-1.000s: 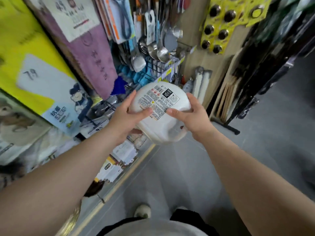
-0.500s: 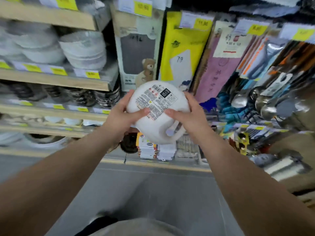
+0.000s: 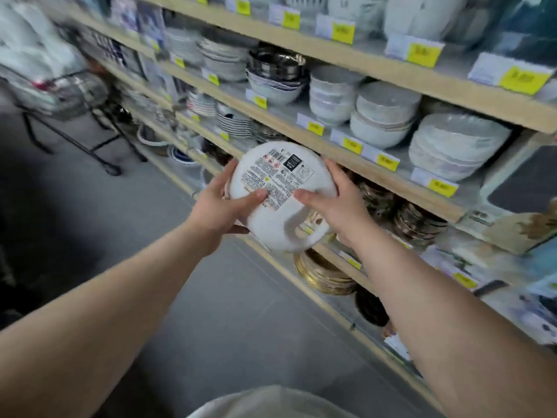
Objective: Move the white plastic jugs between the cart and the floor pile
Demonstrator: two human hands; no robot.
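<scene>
A: Head view, near first: left hand [image 3: 221, 206] and right hand [image 3: 337, 203] both curled round a white bowl [image 3: 280, 203], thumbs pressed on its label, held mid-air in front of the shelves [image 3: 376, 173].

B: Handling?

A: Prob. ceramic: stiff, fragile, smooth, some weight. Best gripped at opposite sides, as it was.

B: Orientation?

A: Base w/ label faced the camera, mouth pointed away; handle low. Round, no clear long axis. Behind: stacked bowls [image 3: 382, 119].

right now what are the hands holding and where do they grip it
Both hands hold a white round ceramic dish, label side up: the left hand grips its left rim, the right hand its right rim, thumbs on the label.
</scene>
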